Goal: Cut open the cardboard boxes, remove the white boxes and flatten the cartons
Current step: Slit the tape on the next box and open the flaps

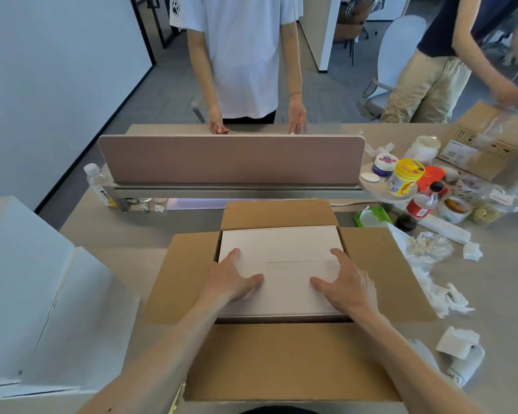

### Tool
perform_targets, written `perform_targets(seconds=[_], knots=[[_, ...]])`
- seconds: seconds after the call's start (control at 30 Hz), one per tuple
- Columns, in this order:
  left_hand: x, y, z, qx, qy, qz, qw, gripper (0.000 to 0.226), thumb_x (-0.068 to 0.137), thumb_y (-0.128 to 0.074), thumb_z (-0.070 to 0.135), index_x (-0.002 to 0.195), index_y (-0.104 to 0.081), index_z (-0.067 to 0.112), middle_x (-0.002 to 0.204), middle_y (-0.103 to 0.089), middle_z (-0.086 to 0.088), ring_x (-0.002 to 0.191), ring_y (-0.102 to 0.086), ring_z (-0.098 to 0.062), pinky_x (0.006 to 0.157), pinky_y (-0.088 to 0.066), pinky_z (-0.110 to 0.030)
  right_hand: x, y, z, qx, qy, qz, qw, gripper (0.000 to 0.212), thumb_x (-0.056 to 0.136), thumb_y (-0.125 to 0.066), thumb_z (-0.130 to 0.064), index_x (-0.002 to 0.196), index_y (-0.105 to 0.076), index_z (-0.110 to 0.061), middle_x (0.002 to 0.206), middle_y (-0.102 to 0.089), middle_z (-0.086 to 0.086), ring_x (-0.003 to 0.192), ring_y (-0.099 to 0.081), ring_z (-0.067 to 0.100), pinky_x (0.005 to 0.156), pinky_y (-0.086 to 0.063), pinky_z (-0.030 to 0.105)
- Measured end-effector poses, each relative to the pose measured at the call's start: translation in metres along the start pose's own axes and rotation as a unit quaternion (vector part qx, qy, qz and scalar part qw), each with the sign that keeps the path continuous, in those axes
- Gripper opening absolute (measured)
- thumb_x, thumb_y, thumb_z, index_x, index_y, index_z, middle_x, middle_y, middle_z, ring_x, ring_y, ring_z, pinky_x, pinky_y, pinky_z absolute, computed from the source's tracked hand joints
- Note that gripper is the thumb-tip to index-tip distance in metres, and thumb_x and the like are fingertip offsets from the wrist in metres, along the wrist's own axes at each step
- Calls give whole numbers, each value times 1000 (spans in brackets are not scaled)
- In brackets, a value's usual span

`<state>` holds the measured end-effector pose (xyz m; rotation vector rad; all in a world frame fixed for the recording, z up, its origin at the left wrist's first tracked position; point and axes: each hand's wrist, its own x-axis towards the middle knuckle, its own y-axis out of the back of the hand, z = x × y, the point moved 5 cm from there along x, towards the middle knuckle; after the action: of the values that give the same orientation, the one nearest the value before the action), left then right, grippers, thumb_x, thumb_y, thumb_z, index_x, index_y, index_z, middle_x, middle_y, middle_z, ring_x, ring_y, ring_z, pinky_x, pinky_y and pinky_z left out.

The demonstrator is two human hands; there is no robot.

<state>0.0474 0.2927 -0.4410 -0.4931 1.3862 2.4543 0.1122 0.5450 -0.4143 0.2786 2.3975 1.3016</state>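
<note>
A brown cardboard carton lies on the table in front of me with all its flaps folded outward. Inside it sits a flat white box that fills the opening. My left hand rests flat on the white box near its left edge, fingers straight, thumb spread toward the middle. My right hand lies flat on the box's right side, fingers reaching to the right edge. Neither hand holds anything.
Stacked white boxes stand at the left. A pink desk divider runs behind the carton, with a person standing beyond it. Jars, bottles, a power strip and crumpled tissues crowd the right. A second person handles another carton at far right.
</note>
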Motion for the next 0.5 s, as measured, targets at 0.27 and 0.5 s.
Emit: perform_targets(seconds=[0.27, 0.5], knots=[[-7, 7, 16, -36, 1, 10, 999, 84, 83, -64, 57, 153, -27, 29, 155, -40, 3, 138, -40, -26, 105, -40, -38, 3, 30, -7, 12, 9, 32, 999, 76, 80, -73, -47, 145, -41, -24, 141, -56, 5, 130, -48, 30, 99, -39, 38], [-14, 25, 29, -24, -16, 49, 998, 90, 81, -64, 65, 155, -24, 34, 156, -38, -1, 140, -39, -26, 108, -39, -41, -7, 32, 9, 56, -1, 69, 996, 74, 79, -75, -47, 144, -45, -24, 141, -56, 4, 129, -50, 33, 104, -39, 43]])
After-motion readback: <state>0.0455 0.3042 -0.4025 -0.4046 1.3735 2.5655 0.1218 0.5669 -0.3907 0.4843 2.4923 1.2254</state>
